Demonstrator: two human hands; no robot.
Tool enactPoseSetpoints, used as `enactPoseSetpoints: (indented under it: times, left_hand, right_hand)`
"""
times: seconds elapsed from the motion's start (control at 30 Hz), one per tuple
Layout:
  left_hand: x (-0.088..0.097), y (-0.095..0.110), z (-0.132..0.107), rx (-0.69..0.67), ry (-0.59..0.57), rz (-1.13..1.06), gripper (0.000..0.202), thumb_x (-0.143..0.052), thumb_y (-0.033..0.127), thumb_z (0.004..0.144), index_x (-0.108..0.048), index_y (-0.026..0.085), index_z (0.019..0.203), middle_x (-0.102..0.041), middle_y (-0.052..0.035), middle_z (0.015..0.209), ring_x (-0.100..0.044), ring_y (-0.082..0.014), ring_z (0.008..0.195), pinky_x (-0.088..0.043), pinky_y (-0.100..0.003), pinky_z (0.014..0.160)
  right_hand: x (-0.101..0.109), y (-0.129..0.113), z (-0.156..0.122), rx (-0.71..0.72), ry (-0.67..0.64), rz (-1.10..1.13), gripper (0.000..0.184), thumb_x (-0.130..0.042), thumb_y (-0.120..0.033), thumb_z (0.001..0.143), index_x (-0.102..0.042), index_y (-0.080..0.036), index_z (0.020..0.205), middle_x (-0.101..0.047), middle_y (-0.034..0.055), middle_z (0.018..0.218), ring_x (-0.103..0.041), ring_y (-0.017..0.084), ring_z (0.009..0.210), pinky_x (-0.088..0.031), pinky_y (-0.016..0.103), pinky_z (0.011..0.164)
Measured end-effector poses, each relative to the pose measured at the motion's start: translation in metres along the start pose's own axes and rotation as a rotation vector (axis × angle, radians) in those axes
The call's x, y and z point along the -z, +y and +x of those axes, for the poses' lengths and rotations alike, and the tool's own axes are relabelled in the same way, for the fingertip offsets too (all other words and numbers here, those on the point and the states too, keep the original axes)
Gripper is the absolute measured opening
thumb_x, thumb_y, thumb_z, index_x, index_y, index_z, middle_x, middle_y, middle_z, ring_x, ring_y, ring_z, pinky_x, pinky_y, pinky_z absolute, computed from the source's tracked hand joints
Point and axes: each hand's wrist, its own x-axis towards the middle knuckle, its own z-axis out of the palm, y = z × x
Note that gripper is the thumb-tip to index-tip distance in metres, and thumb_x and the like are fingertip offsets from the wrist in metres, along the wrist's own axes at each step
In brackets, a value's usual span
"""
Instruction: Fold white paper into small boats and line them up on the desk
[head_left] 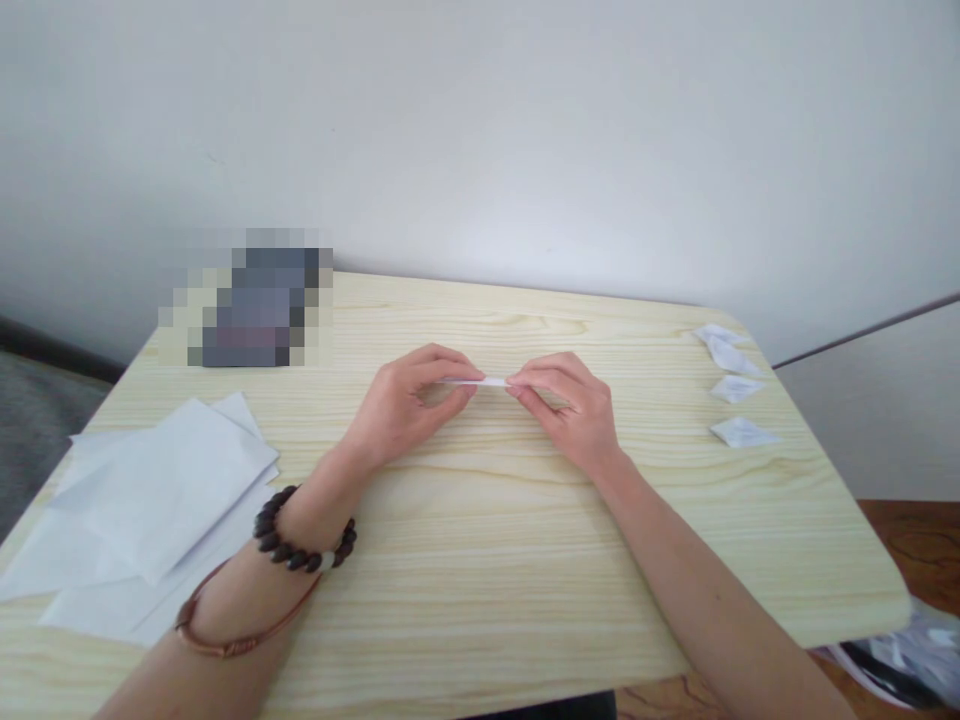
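A thin white piece of folded paper spans the gap between my two hands, seen nearly edge-on over the middle of the table. My left hand pinches its left part between thumb and fingers. On the other end, the thumb and fingertips of my right hand close in the same way. The fingers cover much of the paper, so its full shape is hidden.
Loose white paper sheets overlap at the left of the wooden table. Several small folded paper pieces lie along the right side. A blurred dark object is at the back left, before the wall.
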Motion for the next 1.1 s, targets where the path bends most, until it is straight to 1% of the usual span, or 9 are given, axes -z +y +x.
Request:
enactPoseSetpoints:
  times: [0.1, 0.2, 0.37, 0.53, 0.63, 0.8, 0.9, 1.0, 1.1]
  left_hand:
    - [0.000, -0.006, -0.001, -0.088, 0.037, 0.152, 0.018, -0.057, 0.025, 0.087, -0.073, 0.021, 0.094, -0.066, -0.0051, 0.097, -0.063, -0.0163, 0.089, -0.050, -0.029, 0.082]
    - [-0.001, -0.013, -0.002, -0.150, 0.010, 0.274, 0.018, -0.056, 0.022, 0.087, -0.074, 0.022, 0.092, -0.065, -0.0048, 0.091, -0.061, -0.0167, 0.085, -0.049, -0.029, 0.077]
    - [-0.001, -0.019, -0.002, -0.193, -0.052, 0.403, 0.021, -0.054, 0.022, 0.090, -0.074, 0.022, 0.092, -0.066, -0.0061, 0.090, -0.058, -0.0183, 0.085, -0.047, -0.032, 0.076]
    - [0.001, -0.022, -0.002, -0.181, -0.075, 0.414, 0.023, -0.052, 0.027, 0.091, -0.075, 0.021, 0.094, -0.064, -0.0062, 0.088, -0.057, -0.0185, 0.084, -0.047, -0.032, 0.076]
    - [0.005, -0.022, -0.001, -0.162, -0.102, 0.388, 0.024, -0.050, 0.027, 0.092, -0.074, 0.020, 0.097, -0.067, -0.0066, 0.092, -0.059, -0.0194, 0.087, -0.048, -0.033, 0.079]
    - [0.010, -0.021, -0.001, -0.085, -0.100, 0.378, 0.022, -0.051, 0.028, 0.092, -0.072, 0.020, 0.094, -0.071, -0.0054, 0.092, -0.062, -0.0199, 0.089, -0.049, -0.033, 0.084]
    - [0.009, -0.021, -0.002, -0.127, -0.100, 0.392, 0.022, -0.050, 0.027, 0.092, -0.071, 0.019, 0.092, -0.070, -0.0058, 0.092, -0.061, -0.0199, 0.088, -0.049, -0.033, 0.082]
    - [0.006, -0.019, -0.003, -0.189, -0.115, 0.434, 0.023, -0.047, 0.025, 0.094, -0.070, 0.020, 0.095, -0.067, -0.0062, 0.092, -0.059, -0.0191, 0.087, -0.048, -0.032, 0.079]
    - [0.004, -0.015, -0.002, -0.236, -0.090, 0.461, 0.025, -0.044, 0.023, 0.095, -0.068, 0.018, 0.096, -0.065, -0.0073, 0.092, -0.058, -0.0191, 0.088, -0.048, -0.031, 0.078]
  right_hand:
    - [0.001, 0.003, 0.000, 0.042, -0.030, -0.098, 0.012, -0.062, -0.021, 0.088, -0.072, -0.027, 0.090, -0.069, 0.0034, 0.089, -0.060, 0.017, 0.085, -0.050, 0.034, 0.078]
    - [-0.001, 0.008, -0.001, 0.055, -0.113, -0.138, 0.011, -0.062, -0.022, 0.088, -0.072, -0.025, 0.089, -0.069, 0.0040, 0.088, -0.058, 0.018, 0.084, -0.049, 0.034, 0.077]
    - [-0.003, 0.014, -0.004, -0.039, -0.202, -0.098, 0.011, -0.062, -0.025, 0.088, -0.073, -0.024, 0.090, -0.065, 0.0043, 0.085, -0.057, 0.018, 0.083, -0.049, 0.033, 0.073]
    - [0.000, 0.013, -0.003, -0.108, -0.233, -0.122, 0.015, -0.060, -0.027, 0.089, -0.074, -0.024, 0.094, -0.062, 0.0044, 0.085, -0.056, 0.018, 0.084, -0.048, 0.033, 0.075]
    - [0.002, 0.012, -0.002, -0.140, -0.248, -0.120, 0.016, -0.059, -0.027, 0.090, -0.074, -0.023, 0.094, -0.061, 0.0043, 0.083, -0.056, 0.017, 0.082, -0.048, 0.033, 0.075]
    - [0.002, 0.014, 0.000, -0.178, -0.241, -0.067, 0.012, -0.060, -0.025, 0.090, -0.071, -0.022, 0.089, -0.066, 0.0040, 0.086, -0.058, 0.018, 0.086, -0.047, 0.034, 0.080]
    - [0.001, 0.015, -0.001, -0.152, -0.249, -0.064, 0.013, -0.059, -0.026, 0.090, -0.069, -0.022, 0.095, -0.065, 0.0045, 0.090, -0.058, 0.019, 0.089, -0.047, 0.035, 0.083]
    - [0.000, 0.015, -0.003, -0.136, -0.269, -0.092, 0.020, -0.061, -0.031, 0.089, -0.068, -0.023, 0.106, -0.063, 0.0054, 0.093, -0.057, 0.020, 0.090, -0.047, 0.036, 0.084]
    - [-0.001, 0.013, -0.003, -0.110, -0.243, -0.106, 0.018, -0.057, -0.031, 0.091, -0.070, -0.023, 0.102, -0.061, 0.0062, 0.095, -0.057, 0.019, 0.088, -0.049, 0.035, 0.080]
